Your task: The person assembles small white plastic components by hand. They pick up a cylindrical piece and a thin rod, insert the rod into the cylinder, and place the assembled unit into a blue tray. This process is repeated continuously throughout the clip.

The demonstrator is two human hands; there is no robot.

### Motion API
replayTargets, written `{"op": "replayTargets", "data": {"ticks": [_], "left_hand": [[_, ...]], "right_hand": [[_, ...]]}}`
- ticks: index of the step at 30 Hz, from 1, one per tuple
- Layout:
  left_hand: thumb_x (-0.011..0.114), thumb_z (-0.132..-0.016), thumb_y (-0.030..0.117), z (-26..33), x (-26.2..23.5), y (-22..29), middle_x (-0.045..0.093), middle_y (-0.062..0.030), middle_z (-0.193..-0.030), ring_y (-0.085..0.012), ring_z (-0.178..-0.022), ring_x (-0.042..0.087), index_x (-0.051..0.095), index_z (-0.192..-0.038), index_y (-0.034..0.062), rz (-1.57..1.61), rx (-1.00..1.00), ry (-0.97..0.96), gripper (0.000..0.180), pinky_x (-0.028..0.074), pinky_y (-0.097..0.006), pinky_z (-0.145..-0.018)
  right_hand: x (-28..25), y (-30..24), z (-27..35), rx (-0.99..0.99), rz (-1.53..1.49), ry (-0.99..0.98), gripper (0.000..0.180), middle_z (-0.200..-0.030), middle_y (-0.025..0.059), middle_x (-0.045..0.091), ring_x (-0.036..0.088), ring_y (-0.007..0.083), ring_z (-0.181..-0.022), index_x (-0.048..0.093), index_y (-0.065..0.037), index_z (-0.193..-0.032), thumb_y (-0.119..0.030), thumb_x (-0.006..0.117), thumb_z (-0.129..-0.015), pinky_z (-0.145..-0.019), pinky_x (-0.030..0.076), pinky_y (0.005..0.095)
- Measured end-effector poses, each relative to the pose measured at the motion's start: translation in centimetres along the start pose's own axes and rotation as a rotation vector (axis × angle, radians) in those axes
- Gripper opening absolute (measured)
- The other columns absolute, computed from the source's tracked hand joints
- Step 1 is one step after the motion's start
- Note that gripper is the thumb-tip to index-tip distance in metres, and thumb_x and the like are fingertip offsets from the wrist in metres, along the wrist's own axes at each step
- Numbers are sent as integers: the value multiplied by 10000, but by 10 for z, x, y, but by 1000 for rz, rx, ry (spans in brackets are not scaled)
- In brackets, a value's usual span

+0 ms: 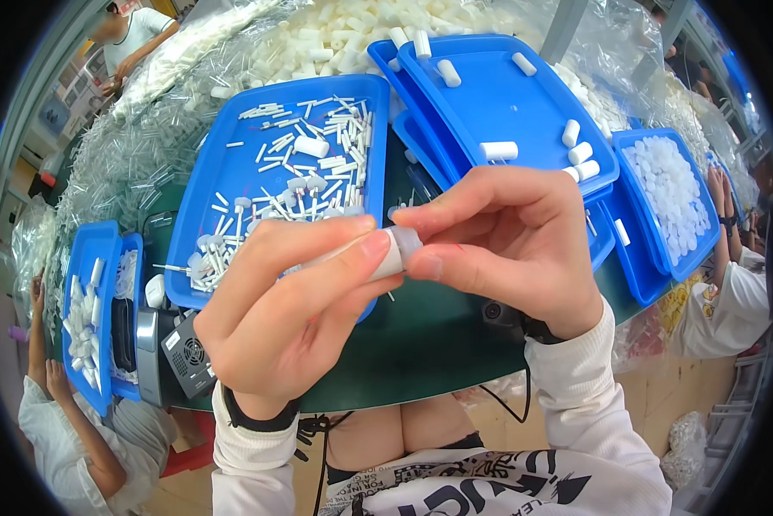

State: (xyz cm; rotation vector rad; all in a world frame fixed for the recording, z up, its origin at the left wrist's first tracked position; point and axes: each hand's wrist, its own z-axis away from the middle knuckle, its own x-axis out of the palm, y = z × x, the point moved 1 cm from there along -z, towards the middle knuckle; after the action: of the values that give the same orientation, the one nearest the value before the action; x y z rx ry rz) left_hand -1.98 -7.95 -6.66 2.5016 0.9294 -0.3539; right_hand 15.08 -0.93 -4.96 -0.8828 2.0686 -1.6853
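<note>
My left hand (279, 310) is closed round a short white cylinder (390, 261), held above the near part of the green table. At the cylinder's right end sits a translucent whitish cap (407, 242), pinched between the thumb and forefinger of my right hand (524, 232). Cap and cylinder touch; how deep the cap goes in is hidden by my fingers. Behind my left hand, a blue tray (199, 193) carries many thin white sticks, several with round translucent caps, and one thick white cylinder (311, 146).
Another blue tray (511, 95) at the back right holds several white cylinders. Farther right, a blue tray (692, 258) is full of translucent caps (666, 189). A dark boxed device with a fan (188, 348) stands at left. Co-workers sit at both sides; white cylinders heap up behind.
</note>
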Motion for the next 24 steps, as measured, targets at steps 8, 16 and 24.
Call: {"op": "replayTargets", "data": {"ticks": [8, 16, 24], "left_hand": [[767, -599, -27, -2, 0, 4, 650, -129, -846, -203, -645, 610, 683, -930, 42, 7, 45, -64, 349, 466, -258, -516], [760, -632, -29, -2, -3, 5, 651, -165, -875, -229, -704, 625, 643, -922, 16, -42, 76, 9, 316, 487, -274, -580], [761, -646, -32, 0, -3, 4, 651, -177, -889, -240, -745, 632, 620, -923, 5, -65, 60, 11, 314, 503, -284, -613]], "right_hand": [[-6, 1, -2, 37, -9, -54, 183, -779, 143, 668, 654, 161, -752, 643, 46, -746, 71, 775, -622, -680, 530, 256], [4, 12, 2, -214, 21, -3, 245, -830, 171, 668, 653, 177, -756, 660, 78, -859, 45, 767, -641, -679, 524, 254], [6, 11, 2, -167, -27, 30, 209, -843, 175, 667, 650, 179, -750, 662, 84, -888, 37, 727, -696, -669, 515, 245]]}}
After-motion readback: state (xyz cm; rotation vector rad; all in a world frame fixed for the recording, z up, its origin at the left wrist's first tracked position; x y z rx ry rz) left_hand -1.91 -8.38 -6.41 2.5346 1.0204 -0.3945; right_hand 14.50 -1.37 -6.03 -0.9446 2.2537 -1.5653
